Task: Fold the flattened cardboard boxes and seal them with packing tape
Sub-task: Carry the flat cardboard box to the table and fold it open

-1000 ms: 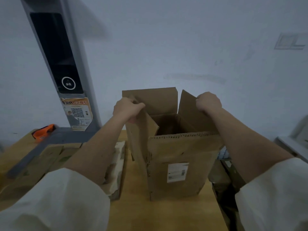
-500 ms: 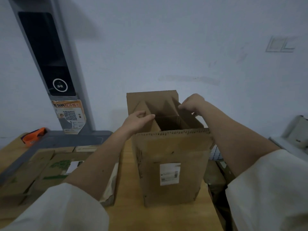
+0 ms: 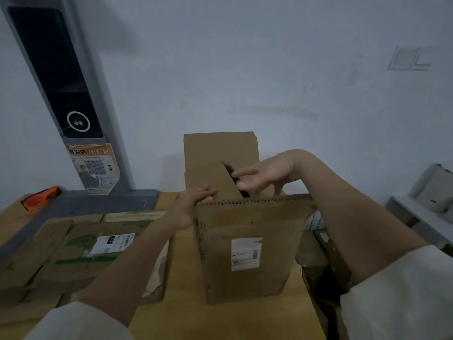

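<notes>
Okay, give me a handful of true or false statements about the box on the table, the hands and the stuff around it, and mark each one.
1. The cardboard box stands upright on the table. True.
2. The far flap is folded down flat. False: it stands up.
3. The left hand presses a side flap inward. True.
4. The right hand holds the orange tape dispenser. False: the dispenser lies far left, untouched.
5. A white label is on the box's near face. True.

A: Upright cardboard box: matt brown corrugated board, fluted top edge exposed, paper label.
B: Left of it, flattened cardboard boxes, same matt board. Beneath: smooth wooden table.
</notes>
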